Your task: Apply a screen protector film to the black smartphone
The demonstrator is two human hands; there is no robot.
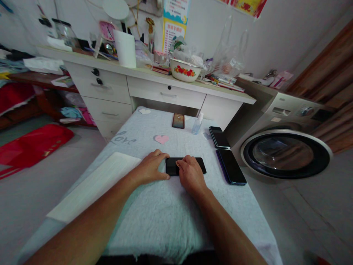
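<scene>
Currently, the black phone (172, 168) lies flat at the centre of the frame, on the cloth-covered tabletop (157, 221). Its long axis runs from left to right, almost level, and thus crosses the general direction of both forearms, which enter from the bottom of the frame.

Left hand (150, 167): located at the left short end of the phone. The thumb and forefinger are parted by roughly the width of the phone, forefinger at its upper left corner, thumb at its lower left corner. These fingers appear to hold that end between them.

Right hand (191, 175): located over the middle of the phone. The fingers are bunched, with the tips toward the left. A small tan patch shows at the tips; whether they grip a separate item cannot be told.

Governing relation: the phone extends rightward from the left fingers and passes beneath the right fingers. Both hands are at the phone; its right end projects uncovered beyond the right hand.

Surroundings: a blue-edged phone (231, 167) and a silver-edged phone (220, 137) lie right of centre, well apart from both hands. A spray bottle (196, 126) stands above centre. A white sheet (96, 186) lies at lower left.
</scene>
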